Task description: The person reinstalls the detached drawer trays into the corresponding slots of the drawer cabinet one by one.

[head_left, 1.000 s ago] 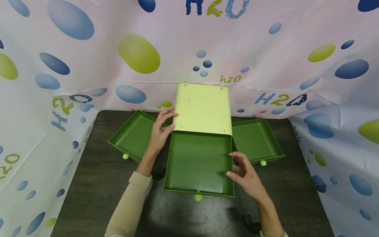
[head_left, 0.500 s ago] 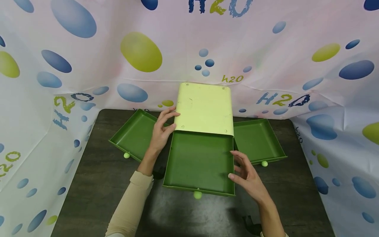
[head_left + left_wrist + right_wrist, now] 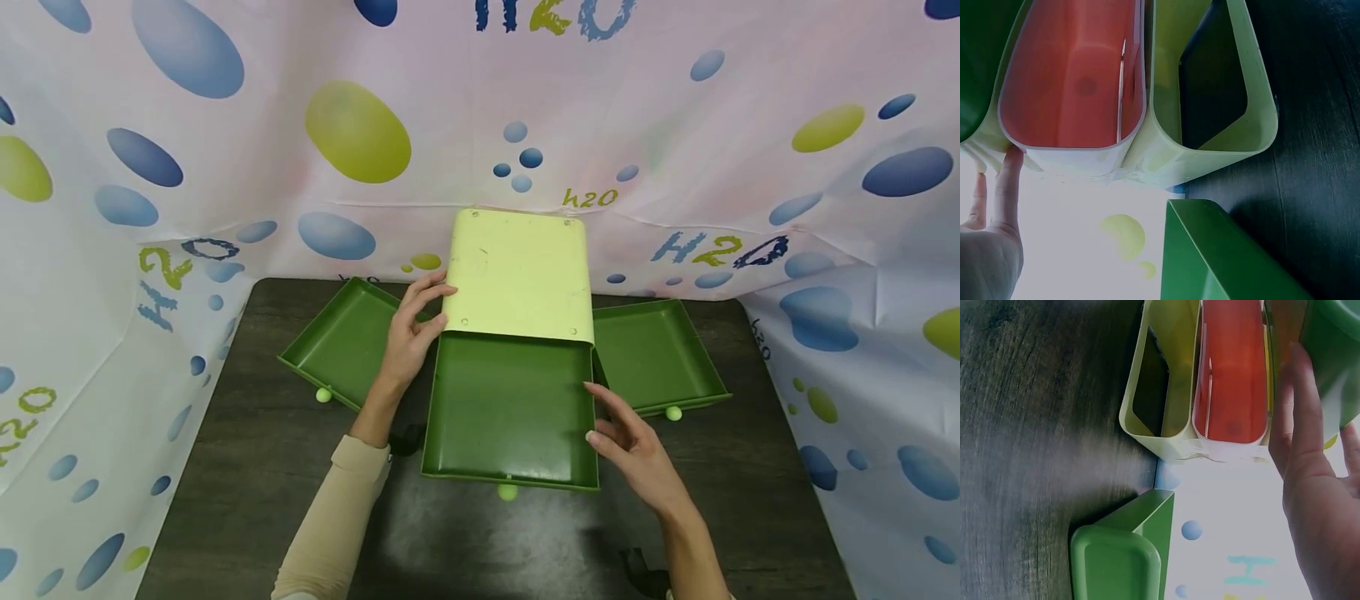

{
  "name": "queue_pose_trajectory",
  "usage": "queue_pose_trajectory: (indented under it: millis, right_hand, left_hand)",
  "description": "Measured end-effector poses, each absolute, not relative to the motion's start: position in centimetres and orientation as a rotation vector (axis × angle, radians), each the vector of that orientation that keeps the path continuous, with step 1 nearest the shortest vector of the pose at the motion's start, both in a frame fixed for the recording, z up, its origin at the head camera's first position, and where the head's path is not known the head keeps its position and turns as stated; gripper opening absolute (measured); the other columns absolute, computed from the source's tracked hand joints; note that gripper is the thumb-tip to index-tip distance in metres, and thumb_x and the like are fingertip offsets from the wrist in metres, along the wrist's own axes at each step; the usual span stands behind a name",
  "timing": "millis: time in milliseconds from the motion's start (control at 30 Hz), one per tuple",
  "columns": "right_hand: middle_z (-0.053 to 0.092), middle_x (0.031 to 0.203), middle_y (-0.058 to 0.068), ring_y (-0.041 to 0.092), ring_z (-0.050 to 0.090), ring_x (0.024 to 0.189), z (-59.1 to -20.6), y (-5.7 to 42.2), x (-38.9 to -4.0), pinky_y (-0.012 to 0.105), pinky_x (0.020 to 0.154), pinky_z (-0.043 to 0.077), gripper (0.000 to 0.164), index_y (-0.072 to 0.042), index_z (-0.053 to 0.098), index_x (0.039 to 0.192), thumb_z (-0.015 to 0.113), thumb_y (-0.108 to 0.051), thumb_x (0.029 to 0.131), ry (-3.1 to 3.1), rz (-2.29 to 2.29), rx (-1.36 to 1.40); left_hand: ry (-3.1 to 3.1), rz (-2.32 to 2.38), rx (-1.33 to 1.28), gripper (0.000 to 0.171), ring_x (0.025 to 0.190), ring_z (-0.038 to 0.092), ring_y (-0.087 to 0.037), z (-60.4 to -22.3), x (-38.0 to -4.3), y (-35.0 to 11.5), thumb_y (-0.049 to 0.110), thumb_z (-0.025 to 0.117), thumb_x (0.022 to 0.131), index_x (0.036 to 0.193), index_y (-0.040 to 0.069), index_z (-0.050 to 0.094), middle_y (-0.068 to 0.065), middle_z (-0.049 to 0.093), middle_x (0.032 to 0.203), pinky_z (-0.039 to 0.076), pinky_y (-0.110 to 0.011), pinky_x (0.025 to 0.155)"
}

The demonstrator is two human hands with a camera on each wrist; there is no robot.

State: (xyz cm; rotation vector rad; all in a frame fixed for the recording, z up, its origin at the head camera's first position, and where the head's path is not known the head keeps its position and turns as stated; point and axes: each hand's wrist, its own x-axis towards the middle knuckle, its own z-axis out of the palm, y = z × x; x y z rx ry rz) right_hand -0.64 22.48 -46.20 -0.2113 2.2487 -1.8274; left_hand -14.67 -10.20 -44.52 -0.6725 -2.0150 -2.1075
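Observation:
A small drawer cabinet, with a pale yellow top, stands against the back cloth. A green drawer with a round light-green knob sits partway in its top compartment and sticks out toward me. My left hand touches the cabinet's left side with extended fingers. My right hand holds the drawer's right side, thumb and index finger at the rim and the other fingers lower. In the left wrist view, a red middle compartment and a yellow-green bottom compartment face forward without drawers. The drawer's back is hidden inside.
One green drawer lies angled on the dark wooden table to the left. Another green drawer lies to the right. White patterned cloth hangs behind and at both sides.
The protruding drawer's front first swings slightly left, then back right and now sits straighter. My right hand shifts slightly right with it. My left hand stays at the cabinet's side.

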Motion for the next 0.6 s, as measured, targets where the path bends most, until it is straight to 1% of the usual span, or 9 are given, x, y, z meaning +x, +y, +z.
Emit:
queue_pose_trajectory:
  millis: [33, 100, 167, 200, 300, 367, 433, 600]
  right_hand:
    - [0.026, 0.160, 0.016, 0.029, 0.044, 0.135, -46.2, 22.6, -0.6, 0.023, 0.093, 0.049, 0.058, -0.017, 0.036, 0.155, 0.058, -0.011, 0.101, 2.254, -1.826, -0.204]
    - [0.030, 0.159, 0.015, 0.019, 0.046, 0.133, -46.2, 22.7, -0.6, 0.021, 0.094, 0.048, 0.055, -0.015, 0.040, 0.153, 0.058, -0.012, 0.101, 2.277, -1.812, -0.190]
    - [0.033, 0.157, 0.014, 0.017, 0.046, 0.132, -46.1, 22.7, -0.5, 0.021, 0.094, 0.047, 0.052, -0.013, 0.043, 0.150, 0.058, -0.012, 0.101, 2.289, -1.812, -0.177]
    - [0.034, 0.156, 0.014, 0.019, 0.046, 0.133, -46.0, 22.7, -0.5, 0.021, 0.094, 0.047, 0.050, -0.013, 0.044, 0.150, 0.058, -0.013, 0.101, 2.294, -1.808, -0.170]
    - [0.035, 0.156, 0.012, 0.033, 0.043, 0.135, -45.8, 22.6, -0.5, 0.020, 0.094, 0.047, 0.048, -0.014, 0.045, 0.148, 0.058, -0.016, 0.102, 2.294, -1.798, -0.151]
    - [0.035, 0.155, 0.012, 0.039, 0.042, 0.135, -45.6, 22.5, -0.5, 0.021, 0.094, 0.047, 0.048, -0.015, 0.045, 0.148, 0.057, -0.017, 0.102, 2.290, -1.790, -0.140]
    - [0.035, 0.155, 0.012, 0.041, 0.041, 0.134, -45.4, 22.5, -0.5, 0.022, 0.093, 0.047, 0.047, -0.016, 0.044, 0.149, 0.056, -0.017, 0.103, 2.291, -1.782, -0.135]
    - [0.035, 0.155, 0.012, 0.042, 0.042, 0.134, -45.1, 22.5, -0.5, 0.027, 0.092, 0.049, 0.048, -0.019, 0.042, 0.151, 0.053, -0.015, 0.104, 2.314, -1.756, -0.157]
  left_hand:
    - [-2.013, -2.108, -0.674, 0.032, 0.138, 0.036, -0.039, -44.5, -14.6, -10.2, -0.012, 0.049, 0.096, 0.127, -0.019, 0.054, -0.037, 0.030, 0.149, 0.049, -0.020, 0.071]
    - [-2.012, -2.105, -0.675, 0.032, 0.138, 0.036, -0.039, -44.5, -14.6, -10.1, -0.011, 0.049, 0.096, 0.127, -0.019, 0.054, -0.037, 0.030, 0.148, 0.047, -0.021, 0.069]
    - [-2.012, -2.104, -0.676, 0.032, 0.138, 0.036, -0.039, -44.5, -14.6, -10.1, -0.011, 0.049, 0.096, 0.127, -0.019, 0.054, -0.036, 0.031, 0.148, 0.046, -0.021, 0.068]
    - [-2.012, -2.103, -0.679, 0.032, 0.138, 0.036, -0.040, -44.5, -14.6, -10.1, -0.012, 0.049, 0.096, 0.127, -0.019, 0.054, -0.036, 0.030, 0.148, 0.047, -0.021, 0.068]
    - [-2.009, -2.108, -0.675, 0.032, 0.138, 0.036, -0.040, -44.4, -14.5, -10.1, -0.012, 0.049, 0.096, 0.127, -0.019, 0.054, -0.036, 0.030, 0.149, 0.046, -0.021, 0.068]
    - [-2.009, -2.115, -0.670, 0.032, 0.138, 0.035, -0.040, -44.4, -14.4, -10.1, -0.013, 0.048, 0.096, 0.127, -0.019, 0.054, -0.036, 0.030, 0.149, 0.047, -0.020, 0.068]
    - [-2.014, -2.117, -0.664, 0.032, 0.138, 0.035, -0.039, -44.3, -14.4, -10.1, -0.012, 0.049, 0.096, 0.127, -0.019, 0.054, -0.035, 0.030, 0.149, 0.046, -0.020, 0.067]
    - [-2.031, -2.113, -0.658, 0.032, 0.139, 0.035, -0.037, -44.2, -14.5, -10.1, -0.011, 0.049, 0.097, 0.128, -0.017, 0.054, -0.034, 0.030, 0.150, 0.046, -0.021, 0.067]
